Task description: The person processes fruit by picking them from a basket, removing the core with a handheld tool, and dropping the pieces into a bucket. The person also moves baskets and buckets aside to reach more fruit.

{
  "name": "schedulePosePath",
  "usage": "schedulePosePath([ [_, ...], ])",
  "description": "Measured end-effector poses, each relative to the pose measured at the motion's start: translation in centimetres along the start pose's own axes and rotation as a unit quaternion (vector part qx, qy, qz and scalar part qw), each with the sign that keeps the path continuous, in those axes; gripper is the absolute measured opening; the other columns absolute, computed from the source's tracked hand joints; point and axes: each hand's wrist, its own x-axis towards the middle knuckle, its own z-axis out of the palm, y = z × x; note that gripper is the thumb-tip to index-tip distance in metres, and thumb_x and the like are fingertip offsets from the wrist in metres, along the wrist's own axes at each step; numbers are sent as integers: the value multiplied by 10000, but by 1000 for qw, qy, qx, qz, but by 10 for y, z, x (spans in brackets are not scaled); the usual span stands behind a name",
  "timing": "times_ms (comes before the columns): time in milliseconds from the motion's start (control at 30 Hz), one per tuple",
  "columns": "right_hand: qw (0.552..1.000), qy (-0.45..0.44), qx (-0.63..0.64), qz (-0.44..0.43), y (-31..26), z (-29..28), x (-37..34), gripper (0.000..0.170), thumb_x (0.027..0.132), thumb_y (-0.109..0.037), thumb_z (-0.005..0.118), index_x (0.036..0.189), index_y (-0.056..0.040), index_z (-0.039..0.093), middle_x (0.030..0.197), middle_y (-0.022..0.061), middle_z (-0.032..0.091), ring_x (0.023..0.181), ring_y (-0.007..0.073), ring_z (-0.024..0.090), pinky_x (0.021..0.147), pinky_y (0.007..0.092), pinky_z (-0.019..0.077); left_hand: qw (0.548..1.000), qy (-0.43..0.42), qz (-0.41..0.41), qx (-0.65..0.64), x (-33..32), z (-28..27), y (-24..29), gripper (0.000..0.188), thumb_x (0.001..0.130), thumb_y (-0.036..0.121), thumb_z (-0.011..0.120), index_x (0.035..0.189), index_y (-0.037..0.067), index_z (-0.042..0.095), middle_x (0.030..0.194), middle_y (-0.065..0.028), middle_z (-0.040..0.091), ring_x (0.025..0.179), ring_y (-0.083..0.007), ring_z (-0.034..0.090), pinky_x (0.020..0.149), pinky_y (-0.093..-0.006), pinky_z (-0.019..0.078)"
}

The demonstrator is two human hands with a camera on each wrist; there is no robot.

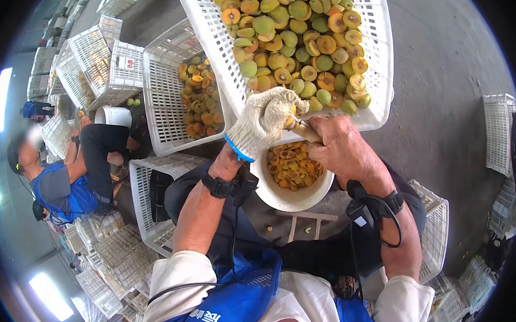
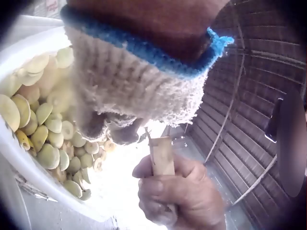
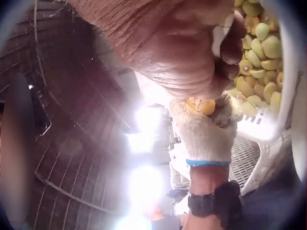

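My left hand [image 1: 256,121], in a white knitted glove with a blue cuff, grips an apricot half [image 3: 201,105] with its orange cut face showing. My right hand [image 1: 346,145] is bare and holds a pitting tool by its wooden handle [image 2: 162,158]. The tool's thin metal end meets the fruit at the gloved fingers. Both hands are over the near edge of a white crate [image 1: 385,57] full of halved green-yellow apricots [image 1: 287,44]. Below them stands a white bucket [image 1: 291,205] partly filled with orange fruit pieces [image 1: 293,165].
A second white crate [image 1: 157,96] with apricot halves stands to the left. Further left, another person [image 1: 68,175] sits beside a white bucket [image 1: 115,116]. Stacked crates [image 1: 115,253] line the left side, and one crate [image 1: 498,133] stands at far right.
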Motion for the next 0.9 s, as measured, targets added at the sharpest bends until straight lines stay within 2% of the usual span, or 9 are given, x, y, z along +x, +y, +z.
schedulePosePath([
  [167, 948, -121, 256, 145, -3, 2, -4, 200, 781, -97, 667, 912, 51, 640, 814, 308, 658, 792, 477, 654, 690, 450, 515, 990, -24, -54, -130, 4, 0, 15, 355, 1072, 276, 580, 1207, -42, 665, 1050, -109, 766, 937, -157, 687, 888, -330, 564],
  [267, 920, -155, 305, 190, -14, -2, -4, 190, 807, -105, 669, 932, 32, 630, 807, 303, 653, 786, 478, 654, 692, 481, 525, 982, 0, -93, -163, 0, 2, 24, 397, 1074, 378, 541, 1113, 21, 710, 1037, -70, 757, 878, -117, 678, 721, -280, 573],
  [300, 921, -155, 304, 186, -10, 4, -6, 190, 807, -105, 669, 932, 32, 630, 807, 303, 653, 786, 478, 654, 692, 481, 525, 979, 3, -112, -168, -2, 1, 28, 386, 1076, 368, 545, 1131, 20, 703, 1050, -77, 756, 876, -120, 681, 707, -279, 578],
  [367, 998, -20, 57, 30, 1, 25, -15, 177, 820, -113, 675, 945, 0, 619, 787, 287, 653, 771, 479, 653, 685, 516, 530, 976, 9, -133, -173, -10, 2, 29, 375, 1078, 358, 550, 1149, 20, 696, 1062, -84, 756, 873, -123, 684, 692, -279, 583],
  [400, 999, -8, -9, 30, -1, 29, -18, 187, 815, -118, 695, 947, -21, 605, 767, 268, 655, 767, 482, 656, 685, 544, 533, 978, 25, -129, -163, -12, 5, 19, 363, 1083, 344, 548, 1153, 17, 688, 1070, -94, 755, 864, -124, 688, 679, -275, 582],
  [500, 999, 8, -13, 38, -6, 29, -28, 193, 852, -120, 711, 992, -23, 620, 742, 252, 654, 752, 478, 673, 688, 532, 530, 986, 51, -78, -142, -12, 10, 5, 329, 1093, 306, 543, 1148, 12, 678, 1056, -105, 753, 792, -131, 687, 614, -261, 564],
  [567, 1000, -13, 0, 27, -6, 26, -37, 221, 817, -121, 729, 990, -32, 624, 751, 253, 658, 761, 473, 673, 686, 534, 540, 941, 77, -145, -296, -15, 10, 17, 337, 1091, 315, 547, 1138, 9, 681, 1034, -108, 751, 729, -137, 675, 583, -264, 550],
  [733, 999, -38, -33, 8, 3, 39, -58, 394, 749, -113, 793, 1118, -74, 663, 775, 225, 689, 782, 449, 694, 694, 524, 570, 920, 184, -144, -314, -29, -19, 51, 474, 1079, 430, 550, 1122, -14, 709, 892, -128, 728, 632, -134, 626, 513, -266, 504],
  [900, 998, 0, -14, 55, 13, 42, -59, 321, 777, -137, 807, 1031, -67, 624, 756, 230, 677, 772, 463, 683, 677, 534, 552, 932, 186, -115, -290, -43, -45, 68, 457, 1084, 392, 556, 1149, -38, 698, 841, -90, 709, 656, -110, 638, 473, -204, 455],
])
